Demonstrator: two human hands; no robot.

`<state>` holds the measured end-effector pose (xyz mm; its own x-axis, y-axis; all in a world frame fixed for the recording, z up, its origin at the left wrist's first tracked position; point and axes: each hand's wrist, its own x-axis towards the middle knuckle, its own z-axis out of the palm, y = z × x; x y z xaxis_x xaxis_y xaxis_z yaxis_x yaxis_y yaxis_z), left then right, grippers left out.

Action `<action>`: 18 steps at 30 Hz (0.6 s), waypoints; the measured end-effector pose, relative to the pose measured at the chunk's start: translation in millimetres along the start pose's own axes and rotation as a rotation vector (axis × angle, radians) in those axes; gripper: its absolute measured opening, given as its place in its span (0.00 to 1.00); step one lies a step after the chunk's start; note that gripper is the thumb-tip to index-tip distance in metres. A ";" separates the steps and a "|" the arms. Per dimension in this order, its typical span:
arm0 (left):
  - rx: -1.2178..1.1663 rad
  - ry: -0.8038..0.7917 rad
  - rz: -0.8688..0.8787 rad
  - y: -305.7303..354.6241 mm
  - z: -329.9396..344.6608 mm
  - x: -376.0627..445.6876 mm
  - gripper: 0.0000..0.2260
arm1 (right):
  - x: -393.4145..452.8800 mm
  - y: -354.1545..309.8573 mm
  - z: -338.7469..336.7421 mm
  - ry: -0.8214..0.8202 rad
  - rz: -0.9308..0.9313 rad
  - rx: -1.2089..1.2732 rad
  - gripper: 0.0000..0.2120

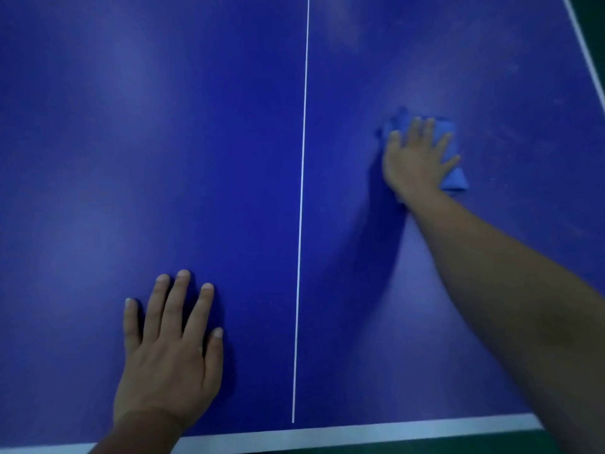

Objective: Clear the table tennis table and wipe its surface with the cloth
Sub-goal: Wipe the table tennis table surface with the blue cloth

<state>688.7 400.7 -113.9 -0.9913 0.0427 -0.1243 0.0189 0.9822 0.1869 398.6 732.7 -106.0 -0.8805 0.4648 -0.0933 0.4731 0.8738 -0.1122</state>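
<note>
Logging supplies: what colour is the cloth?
Blue, slightly lighter than the table; head view, cloth under right hand.

Left hand [170, 348] lies flat at 7 o'clock, palm down, fingers straight and spread | Right arm reaches out toward 2 o'clock | Right hand [415, 158] pressed palm down, fingers splayed, at full stretch

The cloth [453, 178] lies on the table [196, 126] right of the centre line [302, 191], under the right hand [415, 162].

Prob. sports/rec room: blue table tennis table [163, 158] w/ white centre line [302, 191], green floor [589, 14].
</note>
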 end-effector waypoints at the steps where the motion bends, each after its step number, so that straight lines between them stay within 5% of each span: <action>1: 0.004 -0.002 -0.004 0.1 0.3 0.2 0.28 | -23.3 -18.5 8.1 0.027 -0.129 -0.021 0.30; 4: -0.004 0.019 -0.014 0.5 0.9 1.3 0.29 | -107.1 -61.0 26.7 -0.029 -0.705 -0.095 0.31; 6: -0.008 0.035 -0.011 0.7 2.2 1.3 0.29 | -110.5 -55.4 25.7 -0.113 -0.852 -0.136 0.31; 9: -0.006 0.046 -0.011 0.6 3.1 1.3 0.29 | -41.7 -4.2 13.8 0.031 -0.481 -0.141 0.31; 12: -0.006 0.042 -0.008 0.8 4.2 1.3 0.28 | 15.5 58.1 -9.0 -0.035 -0.112 -0.021 0.29; 14: 0.007 0.023 -0.002 0.3 4.6 0.7 0.28 | 3.9 73.8 -10.5 -0.047 -0.137 -0.003 0.29; 18: -0.006 0.018 -0.013 0.1 4.2 -0.2 0.28 | -120.2 103.8 2.4 -0.010 -0.493 -0.109 0.29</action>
<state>689.4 401.6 -118.0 -0.9937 0.0266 -0.1089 0.0053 0.9815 0.1912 553.7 767.2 -108.9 -0.9979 -0.0084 -0.0647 -0.0057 0.9991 -0.0417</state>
